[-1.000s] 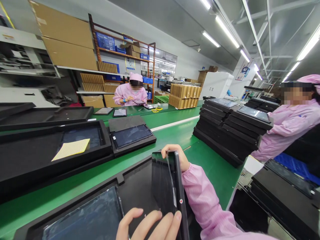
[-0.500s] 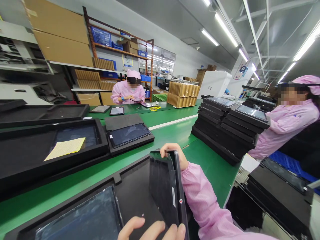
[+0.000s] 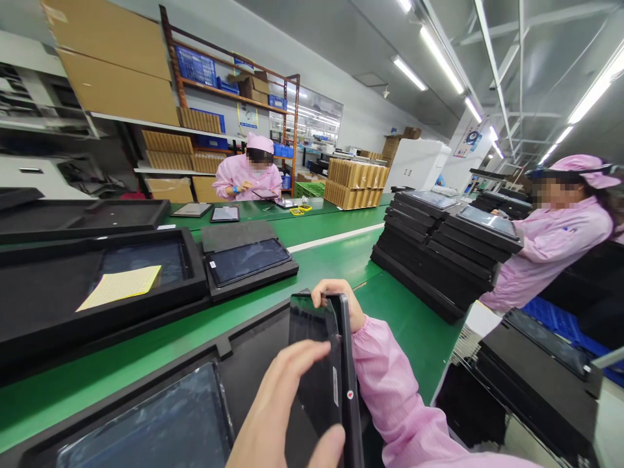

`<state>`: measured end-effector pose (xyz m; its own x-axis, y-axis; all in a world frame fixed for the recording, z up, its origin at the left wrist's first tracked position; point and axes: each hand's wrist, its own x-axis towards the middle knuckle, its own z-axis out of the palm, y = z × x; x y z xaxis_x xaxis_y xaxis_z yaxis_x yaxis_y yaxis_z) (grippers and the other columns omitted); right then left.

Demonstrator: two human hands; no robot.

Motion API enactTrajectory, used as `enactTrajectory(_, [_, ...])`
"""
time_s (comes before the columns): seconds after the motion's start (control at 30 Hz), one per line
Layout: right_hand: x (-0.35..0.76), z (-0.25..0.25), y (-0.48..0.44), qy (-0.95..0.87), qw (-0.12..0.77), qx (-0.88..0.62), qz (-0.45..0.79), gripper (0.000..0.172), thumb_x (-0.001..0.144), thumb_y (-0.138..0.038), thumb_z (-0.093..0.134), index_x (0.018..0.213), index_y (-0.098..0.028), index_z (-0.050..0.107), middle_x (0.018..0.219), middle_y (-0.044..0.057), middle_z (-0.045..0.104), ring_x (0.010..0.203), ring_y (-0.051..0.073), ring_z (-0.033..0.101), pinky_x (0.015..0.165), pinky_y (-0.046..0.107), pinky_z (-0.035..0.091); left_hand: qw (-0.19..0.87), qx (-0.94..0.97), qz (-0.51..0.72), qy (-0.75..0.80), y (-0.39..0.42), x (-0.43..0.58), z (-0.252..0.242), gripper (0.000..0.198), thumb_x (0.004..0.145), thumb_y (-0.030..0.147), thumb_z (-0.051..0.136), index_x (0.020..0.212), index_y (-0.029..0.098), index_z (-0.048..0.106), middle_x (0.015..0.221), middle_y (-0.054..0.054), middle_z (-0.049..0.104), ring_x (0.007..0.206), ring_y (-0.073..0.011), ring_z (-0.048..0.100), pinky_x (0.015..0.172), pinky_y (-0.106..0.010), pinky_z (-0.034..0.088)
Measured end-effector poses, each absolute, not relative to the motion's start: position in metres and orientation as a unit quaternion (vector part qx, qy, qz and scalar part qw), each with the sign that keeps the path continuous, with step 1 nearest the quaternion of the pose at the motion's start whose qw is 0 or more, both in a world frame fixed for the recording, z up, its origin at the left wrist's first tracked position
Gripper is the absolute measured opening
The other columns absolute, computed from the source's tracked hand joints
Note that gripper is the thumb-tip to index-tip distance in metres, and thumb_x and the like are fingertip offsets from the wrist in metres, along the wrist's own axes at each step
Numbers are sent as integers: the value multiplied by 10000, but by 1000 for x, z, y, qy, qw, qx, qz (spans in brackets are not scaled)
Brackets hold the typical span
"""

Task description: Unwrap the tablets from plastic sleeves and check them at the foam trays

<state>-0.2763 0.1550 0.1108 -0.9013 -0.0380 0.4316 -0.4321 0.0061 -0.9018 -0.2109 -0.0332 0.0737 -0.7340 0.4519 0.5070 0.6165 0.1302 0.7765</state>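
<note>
A tablet (image 3: pixel 319 383) with a dark screen stands tilted up on edge over the black foam tray (image 3: pixel 260 335). My right hand (image 3: pixel 341 302) grips its top corner, thumb bent over the near face. In front of the screen is my left hand (image 3: pixel 277 390), its fingers stretched and its thumb spread apart; whether the fingertips touch the glass I cannot tell. A small white label and a round sticker with a red mark show along the tablet's edge. Another tablet (image 3: pixel 151 422) lies face up in the tray's left part.
Across the green bench (image 3: pixel 336 250) sit a foam tray with a tablet (image 3: pixel 251 260) and another bearing a yellow paper (image 3: pixel 119 286). Stacked black trays (image 3: pixel 433 260) rise on the right, near a person in pink (image 3: pixel 565 227). Another person (image 3: pixel 251 172) sits opposite.
My left hand has risen from the tray's lower area to in front of the tablet's screen, its thumb now showing. My right hand keeps its grip on the top corner.
</note>
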Motion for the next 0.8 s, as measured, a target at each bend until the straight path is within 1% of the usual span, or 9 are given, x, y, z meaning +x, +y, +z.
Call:
enactTrajectory(0.07, [-276, 112, 157, -693, 136, 176, 685, 602, 553, -725, 791, 579, -185, 526, 475, -75, 360, 439, 65, 272, 443, 224, 268, 41, -346, -550, -759, -27, -219, 72, 541, 911, 432, 467, 1432, 288, 497, 1335, -95, 625, 1285, -298, 566, 1082, -447, 489])
enactTrajectory(0.13, [-275, 112, 158, -693, 132, 181, 685, 612, 533, -729, 802, 584, -185, 524, 484, -65, 391, 436, 67, 292, 436, 225, 292, 25, -357, -556, -750, -20, -224, 73, 609, 887, 344, 467, 1492, 294, 426, 1425, -92, 560, 1374, -305, 489, 1148, -488, 415])
enactTrajectory(0.23, [-274, 111, 160, -694, 138, 177, 684, 607, 598, -745, 757, 595, -189, 515, 514, -40, 443, 444, 79, 335, 428, 227, 322, 15, -380, -562, -734, -13, -228, 76, 740, 809, 271, 539, 1525, 319, 362, 1533, -62, 463, 1451, -318, 388, 1180, -511, 346])
enactTrajectory(0.33, [-275, 108, 158, -696, 146, 170, 682, 585, 655, -738, 719, 605, -194, 509, 520, -37, 438, 451, 89, 350, 421, 227, 332, 15, -380, -572, -727, -9, -228, 77, 804, 756, 215, 573, 1519, 351, 362, 1595, -12, 384, 1478, -313, 338, 1175, -502, 345])
enactTrajectory(0.43, [-275, 108, 156, -698, 147, 166, 681, 549, 657, -680, 750, 588, -194, 505, 523, -34, 437, 464, 90, 356, 431, 229, 346, 31, -350, -595, -723, -6, -224, 78, 733, 793, 207, 557, 1484, 400, 408, 1607, 38, 365, 1484, -281, 327, 1178, -481, 337])
enactTrajectory(0.5, [-274, 110, 155, -698, 146, 165, 681, 532, 664, -659, 751, 580, -193, 508, 524, -33, 436, 465, 89, 352, 434, 231, 350, 37, -340, -610, -714, -3, -222, 78, 679, 831, 220, 539, 1461, 446, 424, 1597, 76, 380, 1482, -249, 332, 1177, -451, 341])
enactTrajectory(0.57, [-273, 111, 154, -698, 145, 164, 682, 527, 672, -662, 738, 581, -194, 513, 518, -37, 427, 458, 86, 338, 431, 232, 346, 37, -331, -622, -709, -1, -220, 78, 635, 861, 239, 529, 1445, 468, 436, 1584, 91, 402, 1478, -231, 340, 1178, -426, 338])
enactTrajectory(0.67, [-272, 112, 154, -695, 150, 156, 686, 532, 679, -673, 721, 579, -194, 512, 508, -42, 421, 451, 84, 329, 427, 229, 335, 36, -316, -632, -707, 2, -219, 79, 538, 902, 299, 540, 1418, 443, 490, 1565, 64, 440, 1465, -237, 364, 1167, -400, 361])
enactTrajectory(0.8, [-274, 110, 153, -694, 155, 142, 689, 544, 678, -670, 728, 558, -192, 498, 500, -40, 431, 450, 85, 348, 420, 220, 330, 36, -296, -635, -712, 5, -219, 81, 437, 948, 402, 523, 1384, 397, 547, 1549, 30, 467, 1448, -249, 396, 1156, -396, 384])
